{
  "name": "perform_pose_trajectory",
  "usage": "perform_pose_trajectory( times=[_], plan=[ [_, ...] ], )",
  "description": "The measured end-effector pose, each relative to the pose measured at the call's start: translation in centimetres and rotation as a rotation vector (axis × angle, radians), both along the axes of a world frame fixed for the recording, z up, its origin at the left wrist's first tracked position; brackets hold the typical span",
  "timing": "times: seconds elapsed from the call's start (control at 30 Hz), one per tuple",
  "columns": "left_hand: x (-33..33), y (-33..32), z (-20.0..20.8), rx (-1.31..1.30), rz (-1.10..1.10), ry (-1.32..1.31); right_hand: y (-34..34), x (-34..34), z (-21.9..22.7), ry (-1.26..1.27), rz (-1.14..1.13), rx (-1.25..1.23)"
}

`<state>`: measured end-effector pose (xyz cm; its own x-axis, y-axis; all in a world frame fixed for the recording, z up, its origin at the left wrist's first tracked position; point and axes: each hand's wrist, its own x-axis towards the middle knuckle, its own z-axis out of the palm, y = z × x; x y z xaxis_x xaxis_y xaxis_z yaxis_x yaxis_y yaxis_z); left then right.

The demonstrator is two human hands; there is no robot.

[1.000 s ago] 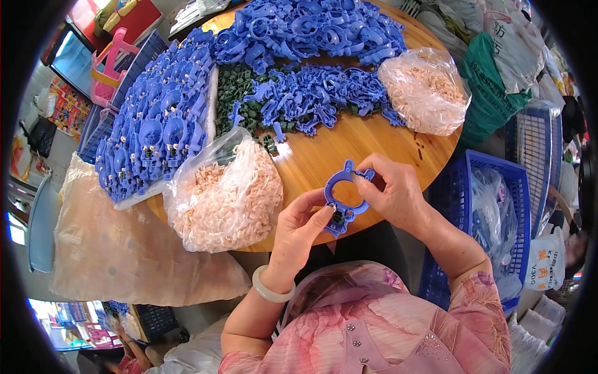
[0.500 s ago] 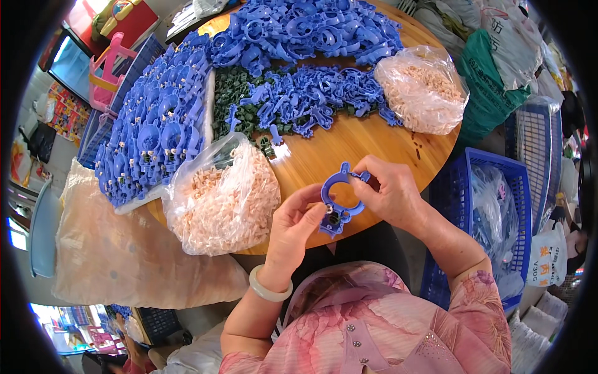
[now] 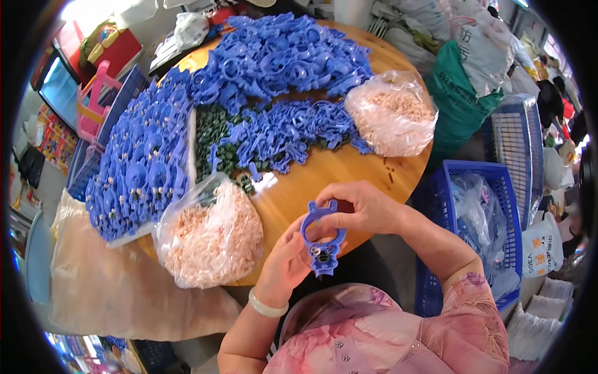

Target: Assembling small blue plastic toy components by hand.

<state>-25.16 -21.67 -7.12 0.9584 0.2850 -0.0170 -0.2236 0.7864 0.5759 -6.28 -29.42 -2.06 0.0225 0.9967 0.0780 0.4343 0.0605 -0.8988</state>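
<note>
I hold a blue plastic ring-shaped part (image 3: 321, 240) between both hands, just in front of the round wooden table (image 3: 349, 174). My left hand (image 3: 288, 262) grips its lower end, where a small dark and silver piece sits. My right hand (image 3: 364, 209) pinches the upper ring from the right. Close to my left hand lies a clear bag of pale pink small pieces (image 3: 212, 240).
Piles of blue plastic parts (image 3: 274, 62) and stacked ones (image 3: 140, 168) cover the table, with green small pieces (image 3: 215, 134) between them. A second bag of pink pieces (image 3: 392, 112) lies at the right. A blue crate (image 3: 479, 230) stands to my right, a tan sack (image 3: 112, 293) to my left.
Both hands stay on the blue part, which has shifted slightly lower and closer to my body. My right fingers have moved along the ring.
</note>
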Motion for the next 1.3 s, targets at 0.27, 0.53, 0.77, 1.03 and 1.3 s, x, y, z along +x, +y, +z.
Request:
perform_pose_trajectory(
  times=[0.27,0.53,0.77,1.03,1.3],
  plan=[
    [-0.1,0.3,-1.1,-0.020,0.123,-0.036,2.0,14.8,-0.2,-0.660,-0.761,0.265],
    [0.4,0.6,-1.7,-0.110,0.121,-0.080,3.9,20.6,-2.4,-0.850,-0.522,0.026],
    [0.4,0.7,-2.1,-0.110,0.159,-0.060,3.0,19.6,-2.1,-0.614,-0.646,0.122],
    [0.4,0.4,-1.7,-0.100,0.160,-0.078,1.9,20.3,-2.3,-0.320,-0.673,0.245],
    [0.6,0.4,-1.7,-0.066,0.171,-0.069,0.5,14.7,1.3,-0.313,-0.652,0.454]
  ],
)
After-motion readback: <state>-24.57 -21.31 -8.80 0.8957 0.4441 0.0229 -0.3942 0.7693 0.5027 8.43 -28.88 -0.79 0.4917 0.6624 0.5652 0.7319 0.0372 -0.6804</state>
